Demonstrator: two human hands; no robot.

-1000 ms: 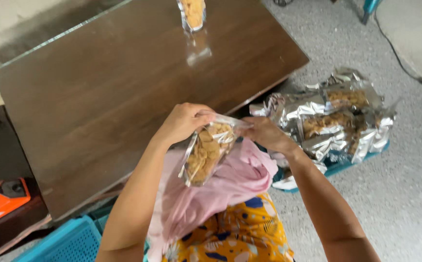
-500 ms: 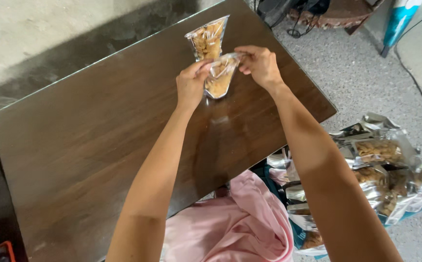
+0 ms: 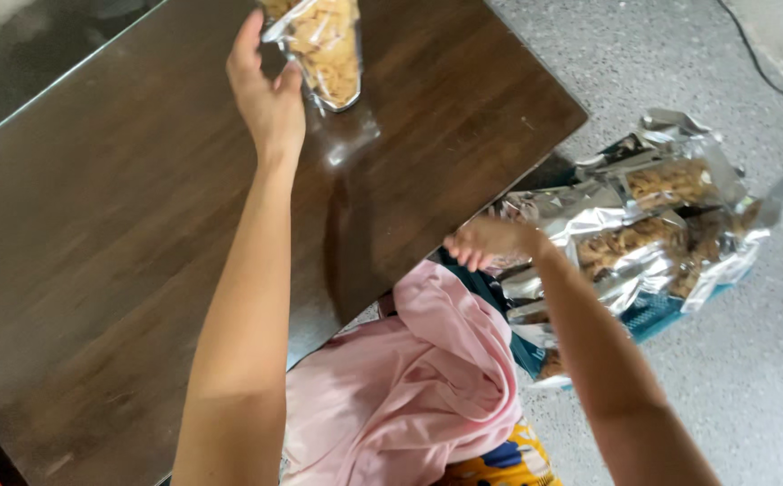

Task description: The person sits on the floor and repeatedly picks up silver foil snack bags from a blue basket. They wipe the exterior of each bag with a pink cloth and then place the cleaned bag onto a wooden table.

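Note:
A clear pouch of brown snack pieces [image 3: 324, 49] stands upright on the dark wooden table [image 3: 121, 234] near its far edge. My left hand [image 3: 265, 94] rests against the pouch's left side, thumb touching it and fingers loosely spread. My right hand [image 3: 486, 241] hangs beyond the table's right edge, fingers curled down and empty, just beside a heap of silver foil snack bags [image 3: 643, 225].
The foil bags lie in a blue basket [image 3: 652, 315] on the grey speckled floor [image 3: 679, 81]. A pink cloth [image 3: 418, 387] lies in my lap below the table edge. A black cable [image 3: 760, 67] runs across the floor at top right.
Both hands set the pouch down on the table. My right hand has since let go and dropped back to the foil bags, while my left hand stays at the pouch.

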